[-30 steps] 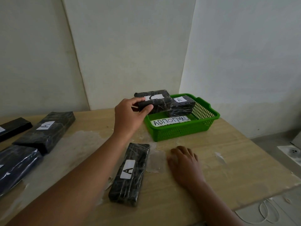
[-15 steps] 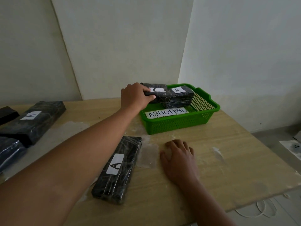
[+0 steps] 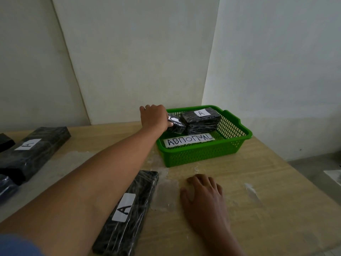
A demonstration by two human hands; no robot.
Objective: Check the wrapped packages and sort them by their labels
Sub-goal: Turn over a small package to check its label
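My left hand [image 3: 154, 117] reaches into the green basket [image 3: 203, 154], which carries a paper sign reading ABNORMAL [image 3: 189, 140]. It grips a small black wrapped package [image 3: 177, 123] with a white label partly hidden by my fingers; the package tilts down into the basket's left side. Beside it in the basket lies another black package labelled A [image 3: 201, 118]. My right hand [image 3: 203, 196] rests flat on the wooden table [image 3: 258, 218]. A long black package labelled A [image 3: 127, 211] lies on the table under my left forearm.
More black wrapped packages lie at the left of the table, one labelled A [image 3: 33, 150], others cut off by the frame edge [image 3: 5, 185]. White walls meet in a corner behind the basket. The table's right edge drops to a grey floor.
My left hand has carried the small package from above the basket's left rim down into the basket beside the A package. My right hand has stayed flat on the table.
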